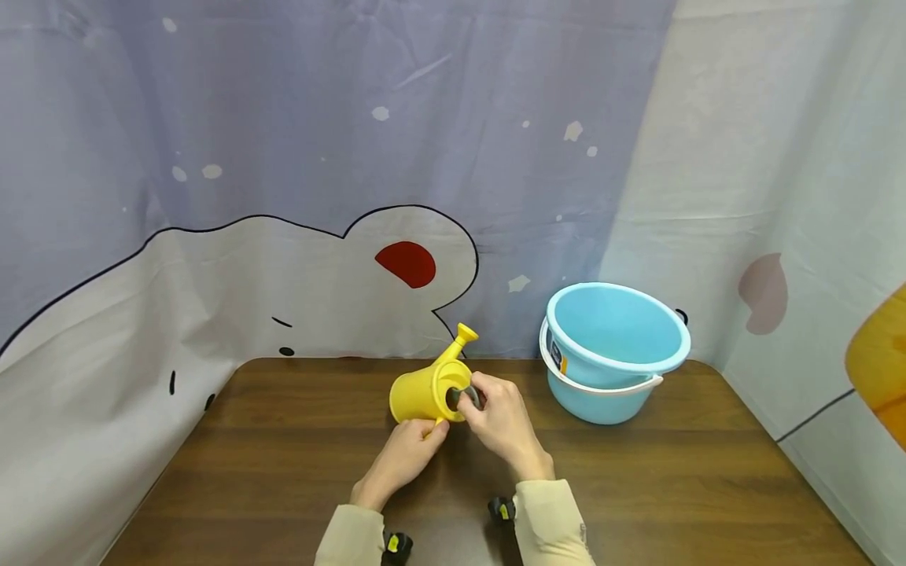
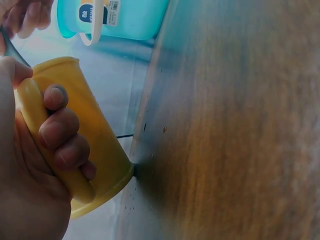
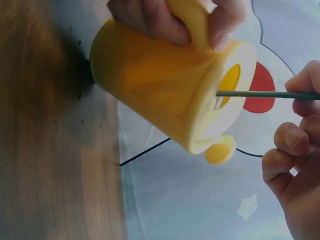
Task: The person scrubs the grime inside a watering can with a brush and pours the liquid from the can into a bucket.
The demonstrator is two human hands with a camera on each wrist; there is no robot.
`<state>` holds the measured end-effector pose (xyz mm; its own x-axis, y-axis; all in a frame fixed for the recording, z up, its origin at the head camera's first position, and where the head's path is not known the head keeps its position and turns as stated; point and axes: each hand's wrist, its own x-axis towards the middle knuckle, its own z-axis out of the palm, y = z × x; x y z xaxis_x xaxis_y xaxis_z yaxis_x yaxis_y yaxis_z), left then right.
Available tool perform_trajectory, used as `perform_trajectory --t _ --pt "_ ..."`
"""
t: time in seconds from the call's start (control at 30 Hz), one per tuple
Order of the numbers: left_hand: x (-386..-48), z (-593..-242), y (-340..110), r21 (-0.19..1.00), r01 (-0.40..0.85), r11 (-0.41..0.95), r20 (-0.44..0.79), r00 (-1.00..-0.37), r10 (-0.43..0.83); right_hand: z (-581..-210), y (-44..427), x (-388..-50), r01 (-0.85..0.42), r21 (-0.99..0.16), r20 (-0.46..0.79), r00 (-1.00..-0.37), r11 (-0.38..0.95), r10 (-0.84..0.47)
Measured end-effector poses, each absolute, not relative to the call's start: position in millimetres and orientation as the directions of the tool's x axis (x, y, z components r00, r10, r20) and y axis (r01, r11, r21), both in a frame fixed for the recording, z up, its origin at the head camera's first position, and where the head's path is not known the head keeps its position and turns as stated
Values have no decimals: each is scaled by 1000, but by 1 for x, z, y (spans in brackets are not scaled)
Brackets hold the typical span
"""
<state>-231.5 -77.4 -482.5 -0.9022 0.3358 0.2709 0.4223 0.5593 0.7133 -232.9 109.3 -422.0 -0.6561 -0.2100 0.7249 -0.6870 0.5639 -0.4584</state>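
Observation:
A yellow watering can (image 1: 414, 395) is tilted over the table, its opening turned toward the right and its spout (image 1: 456, 343) pointing up and away. My left hand (image 1: 403, 456) grips the can's handle (image 2: 37, 117), fingers curled round it in the left wrist view. With thumb and fingertips, my right hand (image 1: 504, 424) pinches a thin grey-green strip (image 3: 265, 94). One end of that strip is at the can's round opening (image 3: 231, 82). How far it reaches inside is hidden, and I cannot tell its exact kind.
Light-blue buckets (image 1: 602, 397), apparently nested, stand at the table's back right, with a white handle (image 1: 602, 389) hanging in front. A printed curtain (image 1: 283, 141) hangs behind the brown wooden table (image 1: 248, 472) and along its sides.

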Motion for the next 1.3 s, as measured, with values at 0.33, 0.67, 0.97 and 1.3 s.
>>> perform_trajectory --t 0.33,0.67,0.97,1.3 --pt "-231 -484 -76 701 433 566 288 -899 331 -426 109 -233 -655 -525 661 -716 543 -224" --pt "-230 -482 -78 707 440 554 291 -895 339 -433 109 -235 -548 -511 601 -778 662 -181" --pt "-231 -485 -79 708 442 550 296 -894 337 -422 110 -231 -647 -477 687 -697 595 -207" --pt "-231 -482 -78 713 441 546 287 -893 346 -414 110 -228 -681 -452 696 -673 576 -251"
